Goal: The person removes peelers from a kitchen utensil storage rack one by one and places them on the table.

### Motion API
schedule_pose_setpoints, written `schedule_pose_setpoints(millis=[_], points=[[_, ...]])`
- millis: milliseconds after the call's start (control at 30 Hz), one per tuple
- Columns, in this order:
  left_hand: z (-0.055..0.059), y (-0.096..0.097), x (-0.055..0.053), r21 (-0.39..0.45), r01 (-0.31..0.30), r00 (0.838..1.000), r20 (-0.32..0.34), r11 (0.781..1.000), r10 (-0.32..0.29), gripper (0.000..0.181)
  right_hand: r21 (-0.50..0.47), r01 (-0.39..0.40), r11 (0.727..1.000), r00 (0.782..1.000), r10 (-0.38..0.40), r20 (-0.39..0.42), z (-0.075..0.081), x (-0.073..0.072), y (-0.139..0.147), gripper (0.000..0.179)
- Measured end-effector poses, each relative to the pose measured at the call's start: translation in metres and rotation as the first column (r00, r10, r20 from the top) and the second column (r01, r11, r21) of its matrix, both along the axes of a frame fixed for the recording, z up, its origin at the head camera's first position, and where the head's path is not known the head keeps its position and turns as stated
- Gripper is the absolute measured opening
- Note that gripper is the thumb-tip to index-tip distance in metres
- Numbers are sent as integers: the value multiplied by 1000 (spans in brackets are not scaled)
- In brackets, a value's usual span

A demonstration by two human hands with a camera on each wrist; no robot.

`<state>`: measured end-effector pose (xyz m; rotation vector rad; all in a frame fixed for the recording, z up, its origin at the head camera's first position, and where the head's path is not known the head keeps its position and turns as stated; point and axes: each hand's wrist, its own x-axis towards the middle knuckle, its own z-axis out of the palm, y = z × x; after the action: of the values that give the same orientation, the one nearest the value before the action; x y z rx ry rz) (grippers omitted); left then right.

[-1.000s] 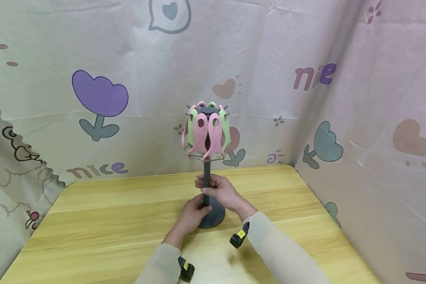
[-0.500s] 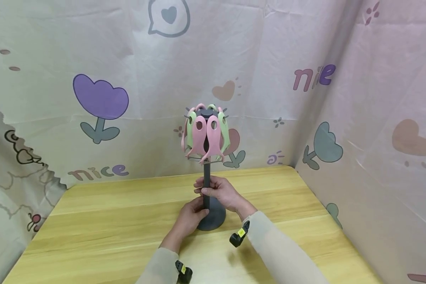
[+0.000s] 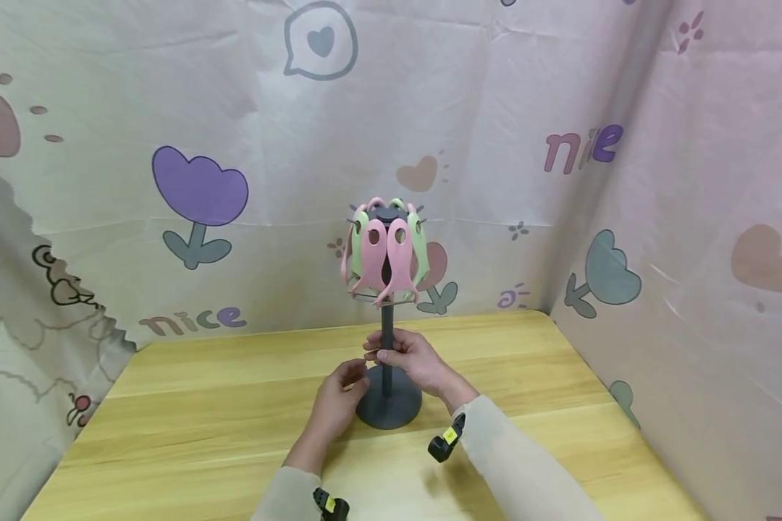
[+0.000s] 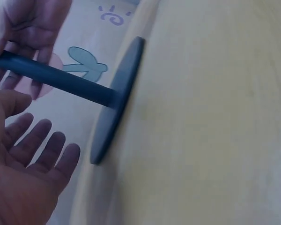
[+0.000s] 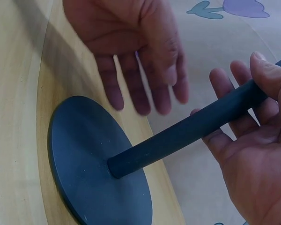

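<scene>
A dark grey stand rises from a round base on the table. Around its top hang pink fish-shaped pieces and green ones, each pierced near the upper end and forked at the bottom. My right hand holds the pole, thumb in front and fingers behind it, as the right wrist view also shows. Left of the pole is my left hand, apart from it, with fingers loosely extended and nothing in them. In the left wrist view this hand has its palm towards the pole.
The stand is on a light wooden table. Printed cloth hangs behind the table and on the right side. Each wrist carries a small black camera, such as the right one.
My left hand has let go of the lower pole and drawn off to the left. The right hand stays at the pole. The head view has shifted slightly.
</scene>
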<state>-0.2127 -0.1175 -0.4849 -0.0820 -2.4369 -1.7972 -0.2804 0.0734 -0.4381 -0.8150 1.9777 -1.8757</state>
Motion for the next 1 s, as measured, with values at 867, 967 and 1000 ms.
schedule_pose_setpoints(millis=[867, 967, 1000], points=[[114, -15, 30, 63, -181, 966, -176, 981, 190, 26, -12, -28, 1000, 1000, 28, -10, -1, 0, 2, 34], [133, -14, 35, 85, -183, 956, -217, 979, 197, 25, -13, -26, 1000, 1000, 26, -7, 1, 0, 1, 32], [139, -14, 37, 88, -181, 953, -231, 980, 196, 24, -14, -25, 1000, 1000, 25, -4, 1, 0, 1, 32]])
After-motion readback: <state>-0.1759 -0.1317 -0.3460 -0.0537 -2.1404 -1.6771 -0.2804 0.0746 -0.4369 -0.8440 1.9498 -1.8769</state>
